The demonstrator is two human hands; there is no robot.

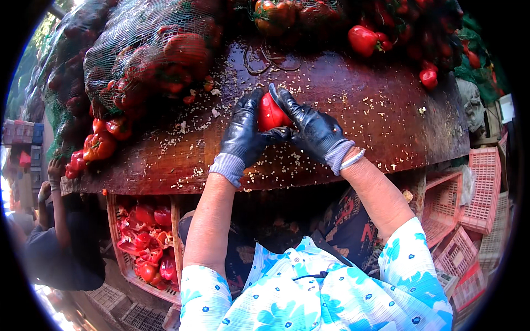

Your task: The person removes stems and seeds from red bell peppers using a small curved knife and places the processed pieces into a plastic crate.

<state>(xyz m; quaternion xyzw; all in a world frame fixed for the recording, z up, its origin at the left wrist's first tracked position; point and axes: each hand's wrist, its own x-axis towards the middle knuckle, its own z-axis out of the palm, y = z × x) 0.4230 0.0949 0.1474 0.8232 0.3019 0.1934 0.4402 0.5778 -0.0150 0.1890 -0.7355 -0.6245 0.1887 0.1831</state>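
A red bell pepper [271, 113] is held between my two hands above the wet reddish-brown tabletop [193, 149]. My left hand [244, 124], in a black coated glove with a grey cuff, closes on the pepper's left side. Against its right side presses my right hand [314, 124], gloved the same way. A thin curved grey strip [273, 92] shows along the right hand's index finger; I cannot tell whether it is a blade. The pepper's underside is hidden by the fingers.
Green mesh sacks [149, 49] full of red peppers stand at the far left. Loose peppers [362, 41] lie at the back right. Pale seeds dot the table. A crate [175, 231] of cut peppers is below left; pink crates [480, 187] stack at right. Another person [61, 248] works at left.
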